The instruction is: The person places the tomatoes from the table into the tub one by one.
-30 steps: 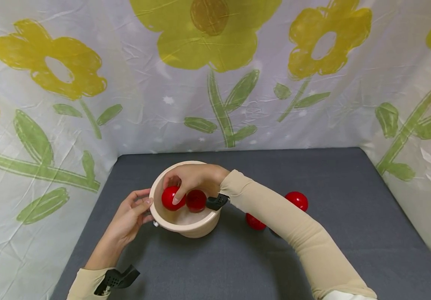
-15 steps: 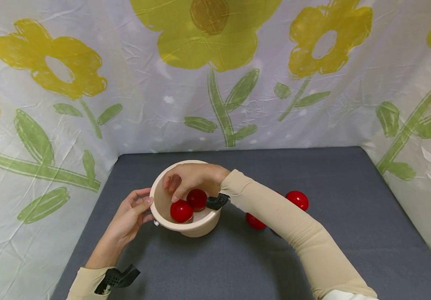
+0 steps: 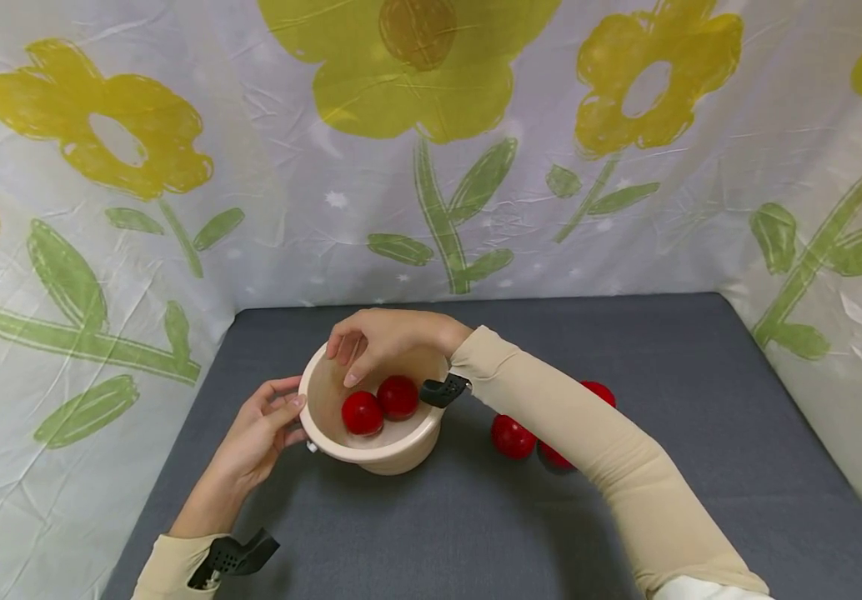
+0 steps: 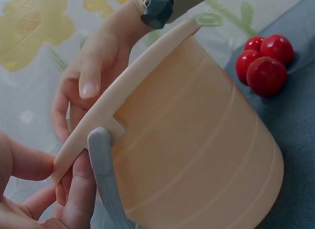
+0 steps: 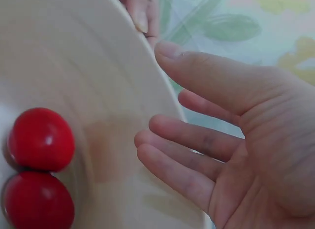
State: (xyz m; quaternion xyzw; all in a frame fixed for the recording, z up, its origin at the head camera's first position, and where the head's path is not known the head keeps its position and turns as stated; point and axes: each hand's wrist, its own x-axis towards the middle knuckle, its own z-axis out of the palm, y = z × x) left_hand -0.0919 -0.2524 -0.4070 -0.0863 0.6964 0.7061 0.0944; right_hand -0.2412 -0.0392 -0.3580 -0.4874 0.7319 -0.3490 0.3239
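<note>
Inside the bucket (image 3: 399,463), two red balls (image 3: 362,413). Pinching its rim (image 3: 371,455) with the left hand (image 3: 262,429); nothing in the right hand (image 3: 378,338), loose above the opening. On the table (image 3: 476,533), four more balls (image 4: 267,76), likely to roll if bumped by the right sleeve (image 3: 596,442). Possible also: tipping the bucket, if hooked by this sleeve.

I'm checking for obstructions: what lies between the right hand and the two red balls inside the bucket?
No object: the right wrist view shows only bare inner surface of the beige bucket between the right hand and the red balls.
</note>
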